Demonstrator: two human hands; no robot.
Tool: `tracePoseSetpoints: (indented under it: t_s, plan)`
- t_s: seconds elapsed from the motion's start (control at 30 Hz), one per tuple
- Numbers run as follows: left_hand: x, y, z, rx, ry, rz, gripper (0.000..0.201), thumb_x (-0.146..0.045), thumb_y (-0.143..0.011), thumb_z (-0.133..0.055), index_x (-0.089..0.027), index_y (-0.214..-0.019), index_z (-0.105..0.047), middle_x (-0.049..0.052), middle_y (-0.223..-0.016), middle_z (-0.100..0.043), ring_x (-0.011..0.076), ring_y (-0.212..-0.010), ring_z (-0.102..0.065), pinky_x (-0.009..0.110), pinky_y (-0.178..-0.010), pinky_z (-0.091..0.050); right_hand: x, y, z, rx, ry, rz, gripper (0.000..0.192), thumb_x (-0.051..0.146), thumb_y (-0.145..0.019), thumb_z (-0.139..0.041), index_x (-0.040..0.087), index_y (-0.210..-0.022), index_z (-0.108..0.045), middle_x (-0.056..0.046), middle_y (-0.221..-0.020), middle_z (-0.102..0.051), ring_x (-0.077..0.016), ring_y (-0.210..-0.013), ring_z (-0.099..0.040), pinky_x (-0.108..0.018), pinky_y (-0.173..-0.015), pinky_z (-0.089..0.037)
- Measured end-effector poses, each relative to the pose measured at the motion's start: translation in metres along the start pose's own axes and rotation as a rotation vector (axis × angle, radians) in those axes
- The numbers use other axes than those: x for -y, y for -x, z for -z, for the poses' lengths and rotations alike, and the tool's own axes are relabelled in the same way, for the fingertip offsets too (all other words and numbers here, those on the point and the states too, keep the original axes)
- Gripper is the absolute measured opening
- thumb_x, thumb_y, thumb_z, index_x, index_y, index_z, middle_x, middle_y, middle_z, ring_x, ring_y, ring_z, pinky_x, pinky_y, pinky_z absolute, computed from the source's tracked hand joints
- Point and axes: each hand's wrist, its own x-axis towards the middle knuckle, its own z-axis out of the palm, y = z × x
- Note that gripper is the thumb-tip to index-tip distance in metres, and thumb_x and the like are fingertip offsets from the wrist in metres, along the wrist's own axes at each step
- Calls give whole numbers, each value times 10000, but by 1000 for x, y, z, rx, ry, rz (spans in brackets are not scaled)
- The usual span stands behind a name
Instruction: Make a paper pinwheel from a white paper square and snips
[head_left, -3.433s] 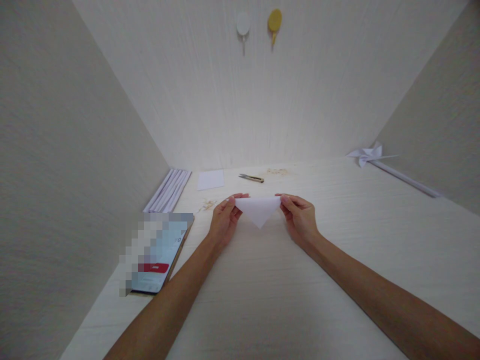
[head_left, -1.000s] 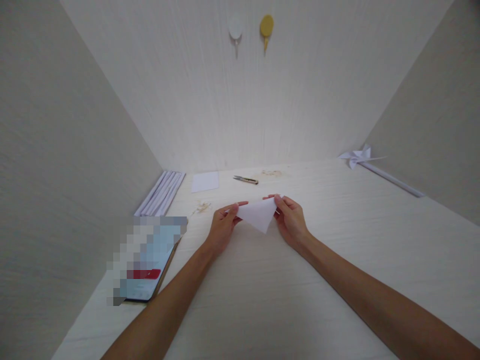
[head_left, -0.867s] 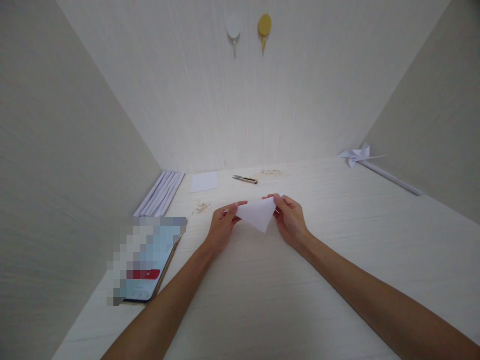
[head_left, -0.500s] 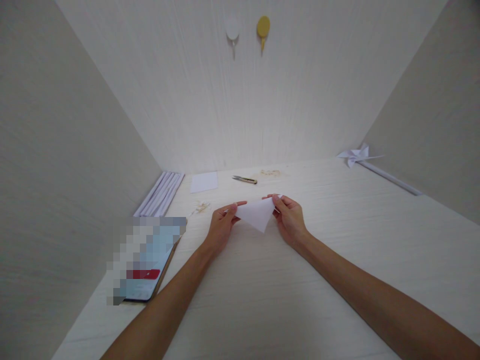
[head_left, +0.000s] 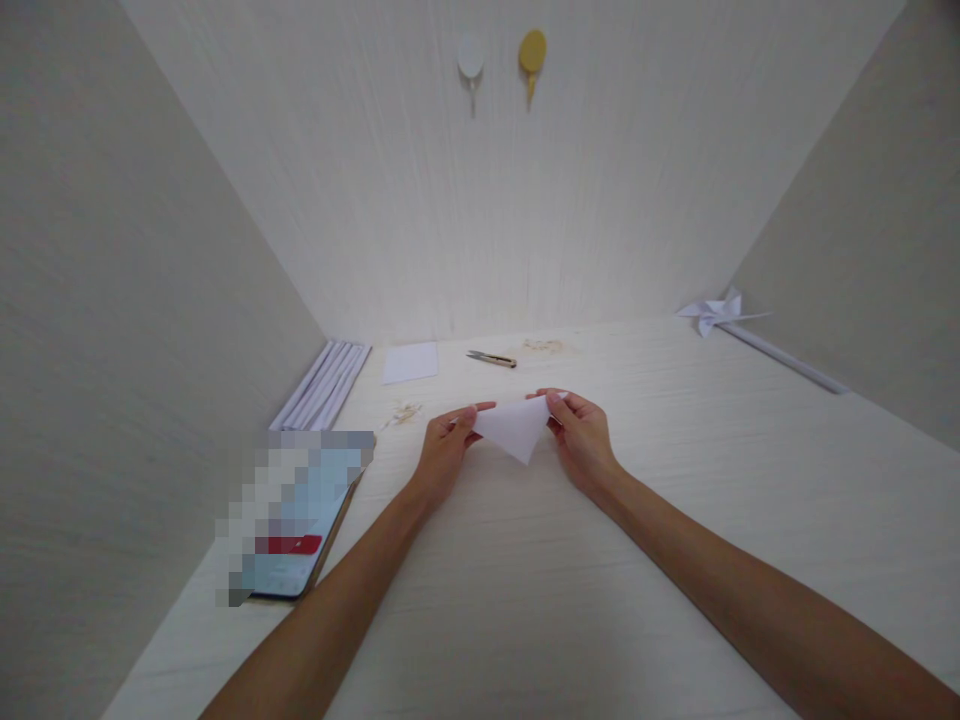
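Note:
A white sheet of paper (head_left: 514,428), folded into a triangle, is stretched between my two hands above the table. My left hand (head_left: 444,440) pinches its left corner, thumb on top and fingers behind. The right corner is gripped by my right hand (head_left: 579,428) in the same way. One point of the triangle hangs down towards me. The fingers behind the paper are partly hidden.
Beyond my hands lie thread snips (head_left: 491,359), a white paper square (head_left: 410,363) and small brownish bits (head_left: 405,413). Rolled paper sticks (head_left: 322,388) and a partly blurred phone (head_left: 300,520) are at left. A paper pinwheel (head_left: 716,312) rests at far right; two hooks (head_left: 532,52) are on the wall.
The view has shifted very slightly. Both hands keep their hold on the folded paper, with almost no movement.

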Motion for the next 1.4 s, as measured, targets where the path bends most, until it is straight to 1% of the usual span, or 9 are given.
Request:
tracePoseSetpoints:
  t_s: [0.17, 0.37, 0.53, 0.67, 0.8, 1.03, 1.13, 1.23, 1.4]
  plan:
    - [-1, -1, 1, 12, 26, 13, 313, -406, -621, -638, -122, -742, -693, 67, -727, -676, 131, -707, -577, 266, -708, -445, 0, 0, 0, 1, 8, -1, 160, 313, -584, -663, 161, -634, -662, -33, -632, -671, -126, -632, -575, -279, -675, -447]
    - [-2, -2, 3, 23, 48, 37, 324, -401, -629, -633, -104, -746, -689, 91, -731, -675, 154, -723, -587, 298, -727, -446, 2, 2, 0, 7, 26, -11, 163, 313, -589, -658, 153, -625, -659, -40, -625, -662, -127, -635, -570, -288, -695, -444]
    - [-3, -2, 4, 17, 56, 67, 348, -415, -611, -643, -94, -740, -685, 88, -692, -672, 152, -677, -591, 284, -676, -448, 2, 2, 1, 34, 19, -20, 175, 326, -577, -674, 156, -620, -662, -34, -606, -656, -127, -632, -566, -284, -690, -440]
    - [-5, -2, 5, 30, 81, 89, 309, -381, -650, -623, -88, -730, -681, 81, -666, -670, 140, -644, -592, 265, -651, -445, 4, 2, 0, 38, 19, -31, 185, 336, -552, -691, 161, -605, -665, -26, -594, -649, -122, -624, -558, -268, -659, -436]
    - [-6, -1, 7, 80, 133, 156, 273, -338, -726, -560, -90, -739, -673, 89, -687, -676, 140, -647, -603, 267, -674, -451, 5, 2, 1, 50, 0, -46, 174, 329, -564, -691, 161, -597, -659, -25, -580, -638, -123, -605, -552, -263, -619, -434]
    - [-11, 1, 7, 166, 238, 266, 421, -353, -844, -340, -85, -815, -663, 129, -783, -679, 187, -770, -619, 323, -772, -444, 4, 0, 4, 82, -60, -78, 187, 354, -591, -679, 171, -618, -649, -28, -591, -648, -136, -580, -574, -256, -560, -441]
    - [-11, 0, 6, 159, 258, 290, 436, -356, -847, -321, -83, -818, -661, 136, -792, -676, 205, -817, -614, 347, -809, -433, 3, 0, 3, 89, -59, -93, 206, 382, -603, -670, 181, -620, -629, -24, -586, -649, -143, -592, -584, -257, -555, -444]
    - [-10, -1, 7, 132, 265, 287, 424, -351, -844, -334, -86, -793, -661, 130, -768, -675, 200, -829, -610, 340, -822, -429, 3, 2, 1, 104, -67, -114, 221, 404, -615, -658, 187, -630, -617, -25, -604, -653, -141, -599, -586, -258, -562, -448]
    - [-12, -2, 7, 92, 269, 285, 431, -318, -855, -320, -79, -755, -664, 115, -721, -671, 151, -722, -611, 281, -774, -441, 3, 2, 1, 116, -76, -134, 213, 384, -592, -678, 181, -616, -622, -16, -581, -644, -121, -572, -571, -239, -559, -446]
